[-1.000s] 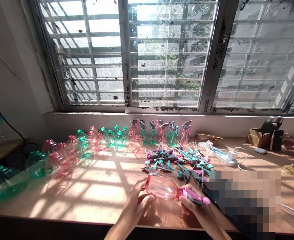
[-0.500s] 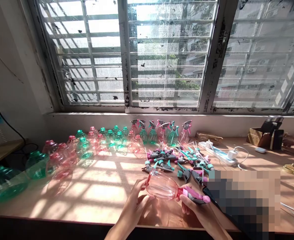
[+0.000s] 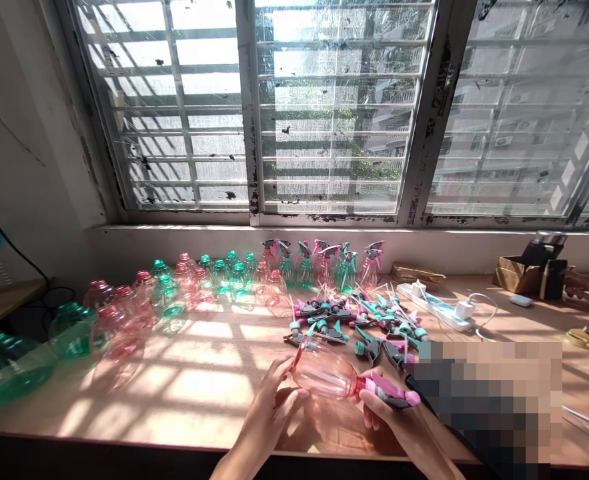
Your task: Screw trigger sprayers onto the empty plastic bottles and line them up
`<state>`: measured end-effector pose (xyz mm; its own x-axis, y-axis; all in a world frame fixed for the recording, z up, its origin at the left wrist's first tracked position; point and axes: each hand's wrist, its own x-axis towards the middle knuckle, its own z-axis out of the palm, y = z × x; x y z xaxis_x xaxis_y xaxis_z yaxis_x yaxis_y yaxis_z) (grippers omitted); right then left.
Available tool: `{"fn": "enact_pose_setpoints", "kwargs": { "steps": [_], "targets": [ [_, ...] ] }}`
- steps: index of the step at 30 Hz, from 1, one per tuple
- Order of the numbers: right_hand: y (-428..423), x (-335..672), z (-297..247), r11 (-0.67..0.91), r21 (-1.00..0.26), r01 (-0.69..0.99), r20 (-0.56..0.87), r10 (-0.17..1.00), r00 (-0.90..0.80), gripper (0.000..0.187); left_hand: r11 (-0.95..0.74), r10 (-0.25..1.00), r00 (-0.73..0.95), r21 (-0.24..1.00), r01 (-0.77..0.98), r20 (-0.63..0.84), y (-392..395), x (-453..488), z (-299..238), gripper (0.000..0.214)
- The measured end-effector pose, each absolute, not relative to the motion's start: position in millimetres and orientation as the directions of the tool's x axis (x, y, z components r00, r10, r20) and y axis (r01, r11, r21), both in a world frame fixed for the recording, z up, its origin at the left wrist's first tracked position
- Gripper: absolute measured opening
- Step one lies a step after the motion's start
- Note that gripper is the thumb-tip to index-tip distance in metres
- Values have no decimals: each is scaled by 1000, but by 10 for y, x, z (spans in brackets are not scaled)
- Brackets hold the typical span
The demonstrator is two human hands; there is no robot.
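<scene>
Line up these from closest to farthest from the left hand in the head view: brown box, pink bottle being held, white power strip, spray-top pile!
1. Pink bottle: touching the left hand.
2. Spray-top pile: just beyond the bottle.
3. White power strip: farther right.
4. Brown box: far right.

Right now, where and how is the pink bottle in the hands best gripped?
The pink bottle is probably best held at both ends: left hand on the wide base, from the left; right hand at the narrow neck by the sprayer, from the right. It is tipped sideways, base left, neck right, so each end faces a hand.
</scene>
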<state>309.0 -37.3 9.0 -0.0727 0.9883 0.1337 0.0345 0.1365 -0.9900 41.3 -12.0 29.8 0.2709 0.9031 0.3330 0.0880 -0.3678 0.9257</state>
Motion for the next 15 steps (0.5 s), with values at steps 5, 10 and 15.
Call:
{"fn": "enact_pose_setpoints", "kwargs": {
  "steps": [5,10,15],
  "targets": [
    [-433,3028,204,138,-990,0,138,988,-69,31,-334,916,269,938,95,299,-119,418,255,53],
    [-476,3012,252,135,-991,-2,135,989,-64,28,-341,912,270,936,85,308,-190,436,363,35],
    [-412,3077,159,170,-984,44,165,982,-95,24,-402,895,266,907,129,359,-156,421,353,46]
  ]
}}
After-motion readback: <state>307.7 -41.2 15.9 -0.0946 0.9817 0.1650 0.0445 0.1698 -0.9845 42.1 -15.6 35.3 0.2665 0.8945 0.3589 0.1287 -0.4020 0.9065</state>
